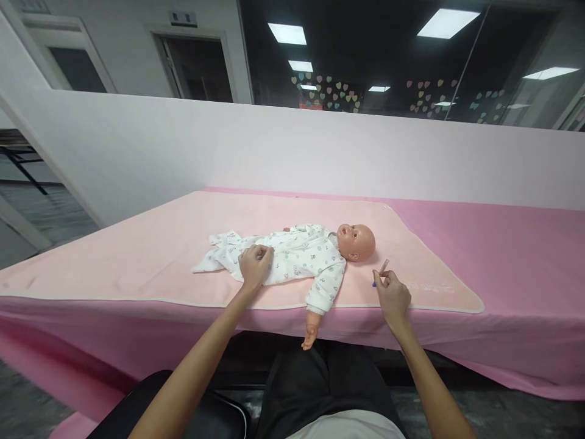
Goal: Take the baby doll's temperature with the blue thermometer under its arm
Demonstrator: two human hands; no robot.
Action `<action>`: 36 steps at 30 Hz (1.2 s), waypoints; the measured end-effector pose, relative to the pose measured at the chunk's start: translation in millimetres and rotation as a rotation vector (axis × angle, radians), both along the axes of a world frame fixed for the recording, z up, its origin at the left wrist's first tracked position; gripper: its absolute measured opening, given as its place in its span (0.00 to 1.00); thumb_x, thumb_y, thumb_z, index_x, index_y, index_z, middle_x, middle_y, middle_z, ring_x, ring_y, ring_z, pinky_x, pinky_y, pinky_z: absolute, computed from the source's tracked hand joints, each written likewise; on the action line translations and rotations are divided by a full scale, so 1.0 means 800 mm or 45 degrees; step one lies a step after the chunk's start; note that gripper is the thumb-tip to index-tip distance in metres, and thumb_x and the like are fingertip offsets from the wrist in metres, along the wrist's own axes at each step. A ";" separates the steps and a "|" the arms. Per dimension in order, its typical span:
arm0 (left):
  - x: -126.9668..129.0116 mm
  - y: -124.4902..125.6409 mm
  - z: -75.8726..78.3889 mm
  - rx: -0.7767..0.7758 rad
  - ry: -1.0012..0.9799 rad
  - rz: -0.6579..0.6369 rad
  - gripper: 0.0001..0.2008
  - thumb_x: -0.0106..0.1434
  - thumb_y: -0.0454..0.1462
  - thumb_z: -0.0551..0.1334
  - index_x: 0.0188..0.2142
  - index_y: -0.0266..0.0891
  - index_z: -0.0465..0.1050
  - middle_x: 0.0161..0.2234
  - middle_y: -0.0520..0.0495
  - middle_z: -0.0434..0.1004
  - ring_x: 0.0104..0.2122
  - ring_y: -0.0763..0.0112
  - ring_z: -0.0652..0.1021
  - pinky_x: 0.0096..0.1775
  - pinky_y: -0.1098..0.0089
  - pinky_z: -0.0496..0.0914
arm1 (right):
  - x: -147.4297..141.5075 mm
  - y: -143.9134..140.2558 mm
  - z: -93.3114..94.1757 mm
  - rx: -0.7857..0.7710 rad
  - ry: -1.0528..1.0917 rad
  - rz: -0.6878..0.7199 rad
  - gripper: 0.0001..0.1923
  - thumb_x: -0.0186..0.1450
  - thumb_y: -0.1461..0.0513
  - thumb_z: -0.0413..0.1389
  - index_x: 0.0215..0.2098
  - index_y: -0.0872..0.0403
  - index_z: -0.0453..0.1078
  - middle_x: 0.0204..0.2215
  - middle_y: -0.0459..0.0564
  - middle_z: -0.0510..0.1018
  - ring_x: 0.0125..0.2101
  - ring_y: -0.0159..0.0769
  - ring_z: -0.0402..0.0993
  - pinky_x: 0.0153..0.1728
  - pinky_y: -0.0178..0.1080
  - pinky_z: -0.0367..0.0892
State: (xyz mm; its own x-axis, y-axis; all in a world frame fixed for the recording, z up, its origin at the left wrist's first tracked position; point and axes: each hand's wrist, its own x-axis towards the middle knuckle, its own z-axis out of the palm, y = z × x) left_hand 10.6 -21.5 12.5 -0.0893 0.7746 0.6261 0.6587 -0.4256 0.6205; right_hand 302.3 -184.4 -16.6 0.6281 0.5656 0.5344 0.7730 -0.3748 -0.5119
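Note:
A baby doll [356, 242] lies on its back on a peach mat [159, 244], head to the right, face up. It wears a white printed sleepsuit [292, 250], and its near arm [311, 328] hangs over the table's front edge. My left hand [256, 265] rests on the lower part of the sleepsuit with its fingers curled closed; what they hold, if anything, is hidden. To the right of the doll's head, my right hand [393, 296] pinches a small thin tube [384, 266], clear pinkish at the top with a blue end below.
Pink cloth [516, 262] covers the table under the mat and drapes over its front. Behind stands a low white partition [320, 152] with dark glass above. A black chair seat [214, 417] is below, at the left of my legs.

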 end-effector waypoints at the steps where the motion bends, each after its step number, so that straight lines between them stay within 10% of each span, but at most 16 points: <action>1: 0.000 -0.001 0.001 -0.003 -0.004 -0.002 0.12 0.56 0.41 0.55 0.19 0.39 0.66 0.24 0.50 0.70 0.30 0.68 0.70 0.39 0.64 0.59 | 0.000 0.000 0.000 -0.017 -0.008 0.002 0.28 0.63 0.43 0.40 0.29 0.55 0.70 0.15 0.46 0.69 0.16 0.30 0.60 0.21 0.32 0.41; 22: 0.002 -0.003 0.002 -0.032 -0.022 0.010 0.12 0.55 0.40 0.56 0.19 0.39 0.66 0.24 0.51 0.70 0.30 0.70 0.69 0.40 0.65 0.58 | 0.003 -0.007 0.019 -0.364 0.014 0.068 0.17 0.62 0.51 0.49 0.33 0.54 0.71 0.21 0.50 0.74 0.23 0.35 0.69 0.22 0.33 0.46; 28: 0.000 0.000 -0.001 -0.002 -0.017 -0.004 0.12 0.55 0.40 0.56 0.18 0.39 0.65 0.23 0.51 0.69 0.29 0.70 0.68 0.38 0.66 0.58 | 0.018 -0.010 0.030 -0.418 0.231 0.487 0.11 0.59 0.57 0.50 0.26 0.54 0.69 0.20 0.47 0.74 0.23 0.33 0.69 0.22 0.32 0.54; 32: 0.001 -0.001 -0.001 0.015 -0.008 -0.013 0.13 0.56 0.41 0.55 0.18 0.39 0.65 0.23 0.51 0.70 0.29 0.70 0.68 0.38 0.66 0.58 | 0.028 -0.003 0.069 -0.469 0.749 0.972 0.14 0.57 0.52 0.53 0.29 0.55 0.69 0.19 0.45 0.73 0.19 0.30 0.67 0.20 0.32 0.62; 36: 0.001 -0.002 -0.001 0.000 0.001 0.000 0.12 0.56 0.41 0.55 0.19 0.38 0.65 0.24 0.51 0.70 0.30 0.70 0.69 0.39 0.66 0.58 | 0.043 0.002 0.155 -0.223 0.953 1.202 0.24 0.54 0.45 0.55 0.35 0.57 0.72 0.33 0.55 0.77 0.34 0.38 0.74 0.29 0.36 0.70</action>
State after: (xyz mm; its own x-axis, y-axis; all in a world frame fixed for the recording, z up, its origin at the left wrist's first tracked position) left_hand 11.6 -23.1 11.5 -0.0886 0.7746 0.6262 0.6591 -0.4258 0.6200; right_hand 336.3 -182.5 107.2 0.0508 0.9949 0.0869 0.3145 0.0666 -0.9469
